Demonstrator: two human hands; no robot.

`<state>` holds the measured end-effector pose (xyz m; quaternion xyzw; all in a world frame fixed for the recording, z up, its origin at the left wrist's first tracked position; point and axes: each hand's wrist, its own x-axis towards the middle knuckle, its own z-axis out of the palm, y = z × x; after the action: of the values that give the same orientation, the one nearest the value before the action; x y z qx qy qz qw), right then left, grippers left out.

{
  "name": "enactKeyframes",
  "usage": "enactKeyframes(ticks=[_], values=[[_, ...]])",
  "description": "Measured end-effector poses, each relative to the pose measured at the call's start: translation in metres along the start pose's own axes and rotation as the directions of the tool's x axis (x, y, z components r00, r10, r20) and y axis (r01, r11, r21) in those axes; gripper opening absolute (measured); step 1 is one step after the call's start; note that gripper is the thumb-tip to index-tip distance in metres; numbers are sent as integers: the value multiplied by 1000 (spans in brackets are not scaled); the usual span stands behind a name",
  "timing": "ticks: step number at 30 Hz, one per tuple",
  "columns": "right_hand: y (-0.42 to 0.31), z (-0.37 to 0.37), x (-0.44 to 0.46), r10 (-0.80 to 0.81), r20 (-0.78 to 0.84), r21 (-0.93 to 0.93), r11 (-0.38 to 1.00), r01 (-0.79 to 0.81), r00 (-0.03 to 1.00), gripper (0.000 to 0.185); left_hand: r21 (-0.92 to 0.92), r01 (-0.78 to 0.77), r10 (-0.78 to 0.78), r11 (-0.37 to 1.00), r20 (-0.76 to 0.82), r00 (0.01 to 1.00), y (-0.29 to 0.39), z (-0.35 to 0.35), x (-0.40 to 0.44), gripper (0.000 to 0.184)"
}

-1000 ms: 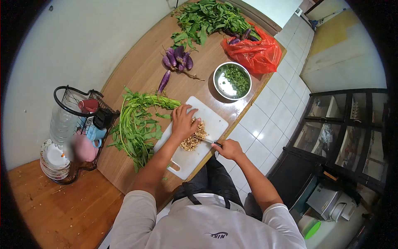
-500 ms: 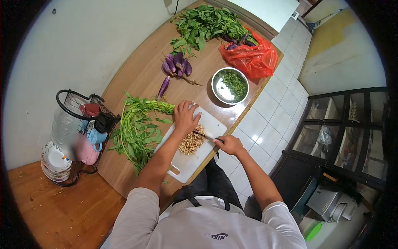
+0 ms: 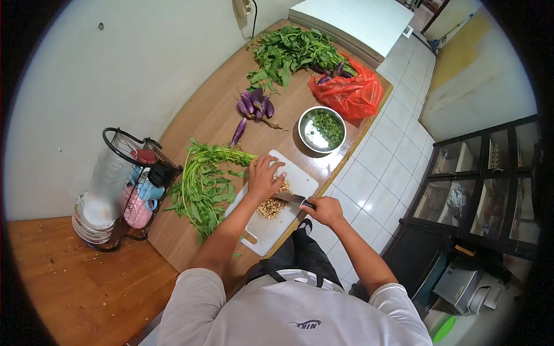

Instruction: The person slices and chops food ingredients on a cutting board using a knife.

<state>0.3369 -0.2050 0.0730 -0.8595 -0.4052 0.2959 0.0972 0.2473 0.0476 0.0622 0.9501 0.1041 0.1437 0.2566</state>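
My right hand is closed round the dark handle of a knife. The blade points left over a pile of finely chopped tan-brown pieces whose kind I cannot make out. On the pile's upper edge rests my left hand, fingers spread, close to the blade's tip; whether it touches the blade is unclear. Both hands are above a white cutting board at the table's near edge. Leafy green stems lie along the board's left side, their cut ends beside my left hand.
Past the board stands a metal bowl holding chopped greens. Purple eggplants, more leafy greens and a red plastic bag lie farther back. A dish rack with cups and plates stands at left.
The knife has turned so that more of its blade's flat side shows, and my right hand has tilted with it. My left hand stays by the pile. The whole view has shifted slightly.
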Motion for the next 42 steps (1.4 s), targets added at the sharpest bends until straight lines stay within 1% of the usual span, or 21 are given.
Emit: enactKeyframes(ticks=[1, 2, 3, 4, 5, 7, 9, 11, 14, 16, 17, 21, 23, 27, 30, 31, 33, 34, 36, 40, 42], values=[[-1, -3, -7, -58, -75, -32, 998, 55, 996, 54, -108, -6, 15, 994, 83, 996, 9, -9, -3, 32], [-1, -3, -11, -57, -84, -29, 998, 55, 995, 54, -168, -107, 119, 980, 64, 991, 12, -5, -11, 34], [-1, -3, -15, -113, -105, -65, 992, 106, 988, 52, -163, -113, 125, 980, 64, 990, 21, -5, -19, 34], [-1, -3, -20, -170, -125, -104, 982, 158, 978, 50, -210, -98, 146, 973, 227, 963, 31, -5, -28, 34], [0, -4, -25, -174, -133, -105, 981, 160, 976, 50, -251, -75, 170, 965, 380, 909, 39, -5, -35, 35], [0, -7, -33, -231, -103, -126, 968, 218, 968, 47, -212, -97, 172, 972, 372, 912, 49, -2, -50, 33], [1, -9, -43, -250, -133, -134, 963, 233, 959, 46, -178, -119, 178, 977, 369, 912, 51, 1, -54, 33], [5, -9, -55, -259, -155, -143, 961, 238, 953, 45, -217, -27, 115, 976, 406, 907, 55, 5, -58, 30], [11, -9, -67, -268, -158, -142, 959, 247, 950, 44, -172, -13, 87, 985, 430, 898, 59, 11, -63, 30], [14, -8, -73, -328, -253, -191, 939, 286, 910, 44, -190, 13, 70, 982, 424, 903, 67, 11, -67, 30], [16, -8, -75, -328, -257, -193, 939, 285, 909, 44, -206, 42, 50, 978, 421, 906, 70, 11, -68, 30], [22, -10, -82, -340, -259, -197, 935, 295, 904, 44, -214, 6, 83, 977, 407, 910, 68, 14, -73, 31], [25, -11, -82, -355, -275, -199, 930, 308, 894, 45, -186, 6, 79, 982, 449, 890, 68, 8, -72, 32], [23, -14, -80, -329, -236, -214, 936, 281, 914, 46, -152, -8, 76, 988, 448, 891, 49, 8, -72, 31], [29, -21, -81, -287, -211, -209, 947, 244, 934, 46, -110, 55, -17, 992, 319, 948, 19, 12, -73, 30], [33, -23, -82, -256, -191, -194, 956, 220, 947, 46, -111, 56, -18, 992, 320, 947, 12, 12, -72, 30], [43, -23, -84, -252, -194, -202, 956, 213, 948, 46, -154, 255, -204, 955, 287, 936, 0, 11, -69, 29], [47, -23, -85, -244, -215, -191, 960, 204, 946, 46, -172, 313, -252, 934, 301, 920, -6, 9, -66, 28], [53, -20, -86, -247, -289, -176, 963, 203, 925, 48, -188, 301, -244, 935, 275, 930, -12, 10, -62, 27], [57, -15, -90, -202, -297, -151, 975, 163, 933, 49, -233, 337, -272, 912, 269, 924, -16, 10, -59, 23], [54, -11, -95, -123, -283, -93, 991, 100, 951, 49, -251, 360, -288, 898, 283, 915, -20, 8, -62, 21]])
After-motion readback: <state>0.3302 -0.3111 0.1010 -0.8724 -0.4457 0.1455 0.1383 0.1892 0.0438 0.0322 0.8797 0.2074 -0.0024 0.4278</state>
